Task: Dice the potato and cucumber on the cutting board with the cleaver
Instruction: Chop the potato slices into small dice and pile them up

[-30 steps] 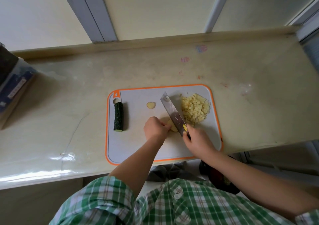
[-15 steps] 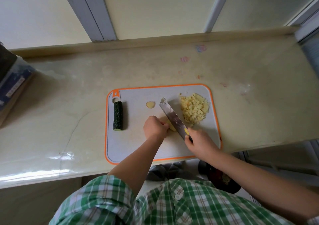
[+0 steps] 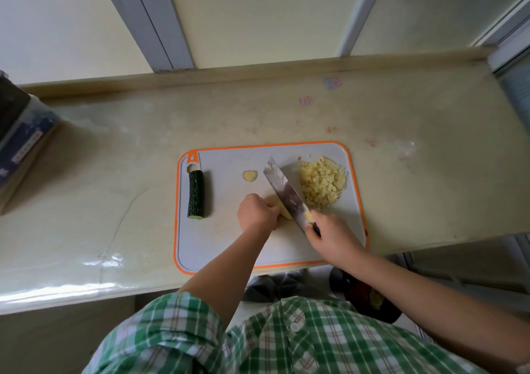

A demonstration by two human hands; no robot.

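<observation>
Head view: left hand (image 3: 256, 211) curls over the last potato chunk (image 3: 285, 213) at frame centre, knuckles just beside the cleaver (image 3: 286, 193). Right hand (image 3: 329, 233) is wrapped round the handle.
Risk: small chunk rolls, blade nicks fingers.
Diced pile (image 3: 321, 181) right of the blade, cucumber (image 3: 196, 194) uncut at left.
Cutting board (image 3: 218, 244) sits at the glossy counter (image 3: 114, 173) edge and could slide.
Pale wall behind, box (image 3: 23, 144) far left.

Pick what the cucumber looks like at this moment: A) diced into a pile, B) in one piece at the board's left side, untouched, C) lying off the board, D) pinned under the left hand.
B: the cucumber lies in one piece at the left of the cutting board, apart from the left hand, which holds the potato piece beside the cleaver.
</observation>
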